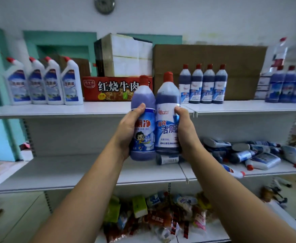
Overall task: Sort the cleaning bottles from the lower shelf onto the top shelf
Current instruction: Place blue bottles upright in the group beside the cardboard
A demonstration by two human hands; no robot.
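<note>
The left hand (128, 130) is closed firmly round a translucent plastic bottle of violet liquid (143, 95), which has a red screw cap and a blue label bearing a cartoon child. The right hand (185, 130) grips in like manner a slightly taller plastic bottle of dark blue liquid (167, 123) with a red cap and a white-and-blue label. Both bottles are upright with sides touching, held in the air before the front edge of the white top shelf (56, 109) and above the white lower shelf (91, 171), where a heap of similar bottles (249, 155) lies tumbled at the right.
</note>
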